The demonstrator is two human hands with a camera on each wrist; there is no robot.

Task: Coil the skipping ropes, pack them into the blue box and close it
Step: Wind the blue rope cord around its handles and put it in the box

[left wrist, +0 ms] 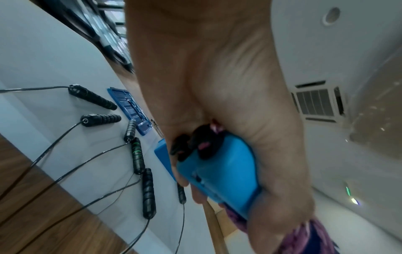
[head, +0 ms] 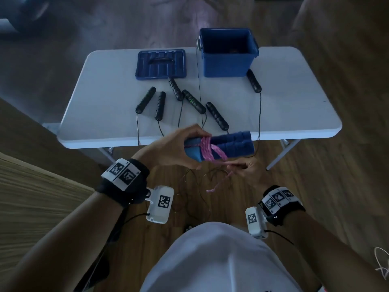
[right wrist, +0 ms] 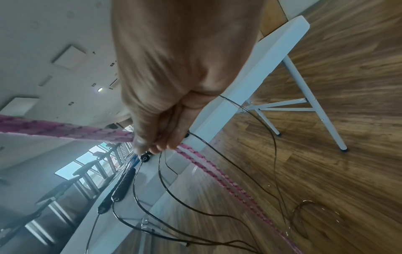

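Note:
My left hand (head: 179, 148) grips a pair of blue skipping-rope handles (head: 231, 144) held side by side in front of the table's near edge. A pink braided rope (head: 207, 149) is wound several times round them. My right hand (head: 246, 168) pinches the loose pink end just below, and the tail hangs down from it. In the left wrist view my fingers curl round the blue handles (left wrist: 219, 175). In the right wrist view my fingers (right wrist: 156, 137) pinch the pink rope (right wrist: 65, 131). The open blue box (head: 228, 52) stands at the table's back right, its lid (head: 161, 64) lying flat to the left.
Several black rope handles (head: 193, 101) lie across the white folding table (head: 105, 102), one (head: 253, 81) beside the box. Their thin black cords (head: 195, 186) hang over the near edge and loop on the wooden floor. A wooden surface (head: 31, 186) is at my left.

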